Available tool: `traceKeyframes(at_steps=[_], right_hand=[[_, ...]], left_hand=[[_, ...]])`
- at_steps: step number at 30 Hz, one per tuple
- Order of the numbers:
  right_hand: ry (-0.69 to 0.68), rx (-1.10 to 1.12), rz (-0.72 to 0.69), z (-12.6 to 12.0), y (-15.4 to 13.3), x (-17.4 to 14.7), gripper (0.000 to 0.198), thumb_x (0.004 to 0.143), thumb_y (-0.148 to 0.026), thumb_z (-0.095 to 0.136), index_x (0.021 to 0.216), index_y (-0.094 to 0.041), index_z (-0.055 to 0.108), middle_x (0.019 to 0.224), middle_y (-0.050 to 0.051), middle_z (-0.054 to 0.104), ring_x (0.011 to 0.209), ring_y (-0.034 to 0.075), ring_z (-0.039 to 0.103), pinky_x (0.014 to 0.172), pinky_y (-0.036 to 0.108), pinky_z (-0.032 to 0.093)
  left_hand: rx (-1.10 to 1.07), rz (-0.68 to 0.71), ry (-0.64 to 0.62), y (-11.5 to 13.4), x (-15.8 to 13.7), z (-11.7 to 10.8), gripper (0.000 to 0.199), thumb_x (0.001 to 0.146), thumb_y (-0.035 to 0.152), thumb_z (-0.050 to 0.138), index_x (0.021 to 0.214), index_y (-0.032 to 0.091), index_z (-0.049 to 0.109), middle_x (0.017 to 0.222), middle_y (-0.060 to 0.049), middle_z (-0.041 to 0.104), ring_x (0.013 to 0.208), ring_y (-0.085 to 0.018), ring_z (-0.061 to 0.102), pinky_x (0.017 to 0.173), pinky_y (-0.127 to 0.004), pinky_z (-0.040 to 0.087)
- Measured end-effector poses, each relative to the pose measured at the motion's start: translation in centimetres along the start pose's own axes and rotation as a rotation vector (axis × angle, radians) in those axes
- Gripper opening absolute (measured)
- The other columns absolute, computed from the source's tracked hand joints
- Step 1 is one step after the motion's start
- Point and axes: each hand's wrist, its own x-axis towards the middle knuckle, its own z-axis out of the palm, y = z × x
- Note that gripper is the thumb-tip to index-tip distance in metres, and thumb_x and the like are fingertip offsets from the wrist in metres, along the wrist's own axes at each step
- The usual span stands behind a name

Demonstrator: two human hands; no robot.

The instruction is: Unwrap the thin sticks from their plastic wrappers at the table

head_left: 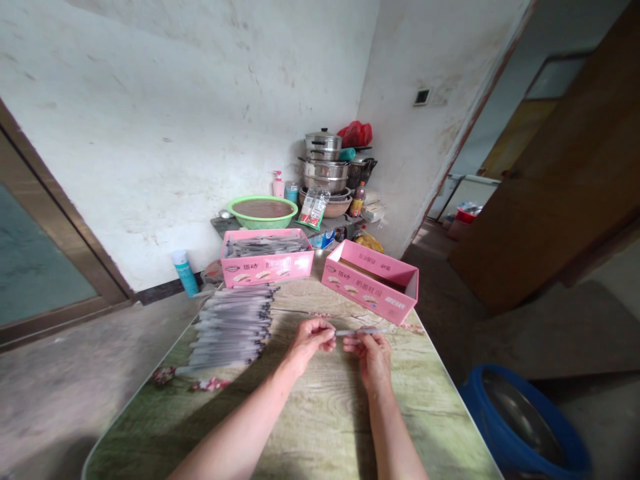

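Over the middle of the table, a slim translucent grey pen (345,332) lies level between my two hands. My left hand (311,339) is closed, its fingertips pinching at the pen's left end. Thumb and fingers of my right hand (373,350) are closed around the barrel, and the right end sticks out beyond them. Left of my hands, several similar pens with dark ends (233,327) lie side by side in a stack. Behind that stack stands a pink box (267,268) filled with loose pens. A second pink box (370,293) stands behind my right hand, with no pens showing inside.
The wood-patterned table (320,413) has a rounded front-left corner. Beyond it are a green basin (263,212) of brownish contents, stacked steamer pots (325,163) and a bottle (358,200). A blue tub (525,420) stands on the floor at right, a spray can (185,273) at left.
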Motion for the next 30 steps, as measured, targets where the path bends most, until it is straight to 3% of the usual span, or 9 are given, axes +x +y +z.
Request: traceKeyframes(at_steps=[8,10,13,16,23,26,30], right_hand=[[-0.016,-0.032,0.021,0.17,-0.20,-0.10,0.023,0.062,-0.030,0.079,0.072,-0.016,0.063,0.063,0.006,0.073,0.050,0.021,0.067,0.046,0.030,0.056],[-0.015,-0.028,0.015,0.20,-0.27,-0.11,0.023,0.062,-0.031,0.079,0.071,-0.017,0.064,0.063,0.006,0.073,0.049,0.020,0.067,0.046,0.029,0.056],[-0.020,-0.024,0.012,0.27,-0.37,-0.13,0.022,0.063,-0.031,0.078,0.071,-0.017,0.064,0.063,0.006,0.073,0.049,0.020,0.067,0.046,0.028,0.056],[-0.018,-0.034,0.014,0.37,-0.42,-0.17,0.023,0.062,-0.031,0.079,0.069,-0.016,0.063,0.062,0.007,0.073,0.049,0.020,0.067,0.045,0.028,0.055],[-0.029,-0.032,0.030,0.33,-0.26,-0.12,0.024,0.062,-0.032,0.079,0.070,-0.016,0.062,0.063,0.007,0.073,0.050,0.020,0.067,0.046,0.028,0.056],[-0.029,-0.033,0.019,0.34,-0.23,-0.18,0.022,0.064,-0.032,0.078,0.071,-0.017,0.062,0.063,0.006,0.073,0.050,0.020,0.067,0.046,0.028,0.056],[-0.032,-0.039,0.007,0.53,-0.18,-0.35,0.020,0.066,-0.031,0.076,0.072,-0.017,0.062,0.062,0.004,0.073,0.048,0.019,0.066,0.045,0.028,0.055]], left_hand=[[0.022,0.042,0.030,0.08,0.30,0.13,0.036,0.057,0.035,0.085,0.077,0.010,0.068,0.067,-0.005,0.067,0.061,-0.015,0.063,0.062,-0.028,0.051],[0.028,0.055,0.032,0.24,0.28,0.23,0.041,0.055,0.033,0.087,0.083,0.010,0.068,0.074,-0.006,0.069,0.065,-0.016,0.065,0.063,-0.028,0.052],[0.025,0.015,0.029,0.31,0.23,0.20,0.050,0.062,0.045,0.081,0.096,0.012,0.065,0.077,-0.005,0.067,0.062,-0.016,0.065,0.056,-0.026,0.052],[0.039,-0.028,0.004,-0.01,0.39,-0.07,0.050,0.070,0.055,0.073,0.090,0.010,0.064,0.068,-0.004,0.064,0.052,-0.013,0.060,0.046,-0.023,0.047],[0.014,0.053,0.010,-0.21,0.78,-0.31,0.046,0.054,0.036,0.087,0.086,0.011,0.066,0.078,-0.004,0.066,0.063,-0.013,0.062,0.058,-0.025,0.052],[0.031,0.040,0.016,0.03,0.51,-0.17,0.047,0.063,0.042,0.082,0.096,0.012,0.066,0.081,-0.005,0.065,0.063,-0.013,0.062,0.057,-0.025,0.051],[0.069,0.004,-0.038,0.21,0.16,0.04,0.045,0.070,0.047,0.075,0.096,0.011,0.065,0.067,-0.002,0.062,0.051,-0.010,0.055,0.049,-0.023,0.045]])
